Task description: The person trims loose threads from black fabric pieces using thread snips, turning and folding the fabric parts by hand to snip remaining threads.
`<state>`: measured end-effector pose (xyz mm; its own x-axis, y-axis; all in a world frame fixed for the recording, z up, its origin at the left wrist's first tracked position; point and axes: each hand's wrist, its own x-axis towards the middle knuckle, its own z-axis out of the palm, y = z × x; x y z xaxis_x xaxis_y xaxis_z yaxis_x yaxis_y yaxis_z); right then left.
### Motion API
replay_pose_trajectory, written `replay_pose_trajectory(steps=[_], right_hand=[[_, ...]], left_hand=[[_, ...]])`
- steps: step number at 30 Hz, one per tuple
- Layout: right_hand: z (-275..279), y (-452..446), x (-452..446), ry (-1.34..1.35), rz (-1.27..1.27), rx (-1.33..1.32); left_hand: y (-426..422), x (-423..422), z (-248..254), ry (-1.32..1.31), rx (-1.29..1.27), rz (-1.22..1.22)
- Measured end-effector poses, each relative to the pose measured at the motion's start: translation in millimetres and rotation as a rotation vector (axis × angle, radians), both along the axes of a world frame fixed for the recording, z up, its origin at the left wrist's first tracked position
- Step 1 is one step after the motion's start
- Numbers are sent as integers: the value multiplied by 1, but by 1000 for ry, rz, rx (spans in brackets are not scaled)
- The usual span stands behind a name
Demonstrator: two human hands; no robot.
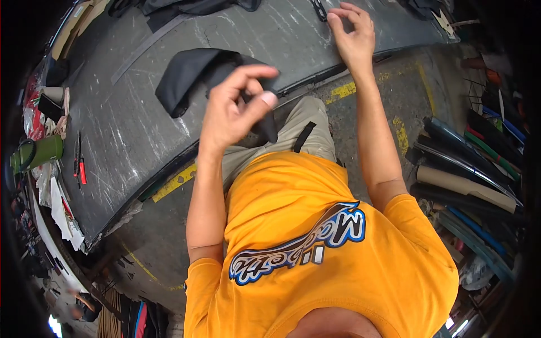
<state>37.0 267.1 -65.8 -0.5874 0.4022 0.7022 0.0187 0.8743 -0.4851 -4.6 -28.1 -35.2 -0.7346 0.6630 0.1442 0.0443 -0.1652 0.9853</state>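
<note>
Beneath and beside the left hand [228, 110], a folded black fabric piece [189, 70] is laid on a scratched grey flat tabletop [112, 135], thumb and fingers being held parted on that and the right hand [356, 40].

I get even, moderate light on the table [124, 141], whose edge bows through my lens; corners sink to black, the left hand [228, 115] blurs slightly, and glare [54, 325] whitens lower left.
</note>
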Motion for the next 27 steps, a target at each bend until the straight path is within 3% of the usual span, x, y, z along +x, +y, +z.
replay_pose_trajectory(steps=[1,2,3,5,7,8,11,16,19,22,25,27], right_hand=[[12,-6,-3,28,78,-16],[22,-16,-2,-10,230,-279],[29,-30,7,-56,382,-545],[77,-75,21,-142,815,-723],[98,-107,21,-159,1125,-705],[101,-106,17,-146,1125,-707],[108,-101,-1,-272,1291,-117],[137,-91,1,-521,1218,65],[150,-97,7,-893,988,-93],[122,-98,-6,-788,947,13],[111,-103,-17,-775,907,58],[109,-106,-22,-857,866,24]], left_hand=[[0,2,8,263,-113,-79],[-1,4,17,526,-230,-153],[-1,8,26,535,-234,-143],[-2,17,53,597,-232,-353],[-9,21,82,663,-182,-384],[-12,22,95,725,-119,-412],[-28,18,120,751,-53,-408],[-71,-12,130,640,-163,-222],[-94,-38,109,599,-313,-112],[-95,-56,83,510,-459,-45],[-73,-59,71,966,-668,93],[-62,-50,72,954,-661,100]])
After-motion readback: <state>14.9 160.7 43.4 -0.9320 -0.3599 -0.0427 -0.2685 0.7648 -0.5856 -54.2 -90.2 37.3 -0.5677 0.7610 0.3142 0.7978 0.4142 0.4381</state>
